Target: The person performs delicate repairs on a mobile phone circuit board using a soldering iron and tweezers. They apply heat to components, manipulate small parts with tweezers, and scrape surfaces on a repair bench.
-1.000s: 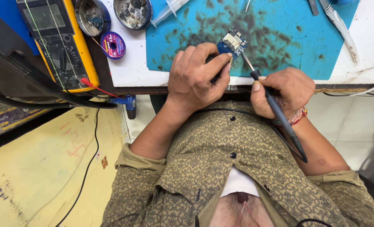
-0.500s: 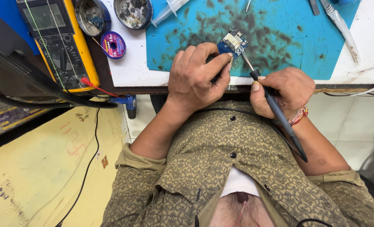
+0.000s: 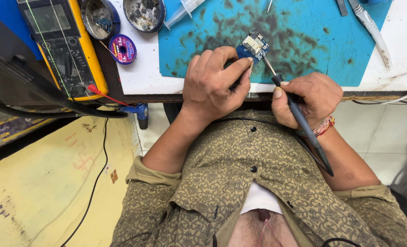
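A small blue circuit board [image 3: 255,46] rests on a stained teal work mat [image 3: 304,32]. My left hand [image 3: 215,84] pinches the board's near edge between thumb and fingers. My right hand [image 3: 308,98] grips a black soldering iron [image 3: 304,126] like a pen, and its metal tip touches the board's right side. The iron's handle runs back toward my chest, over my patterned brown shirt.
A yellow multimeter [image 3: 64,45] with a red probe lies at the left, beside two round tins [image 3: 100,18] and a purple solder spool [image 3: 122,49]. Tweezers [image 3: 370,27] lie at the mat's right edge. Black cables hang over the table's front edge.
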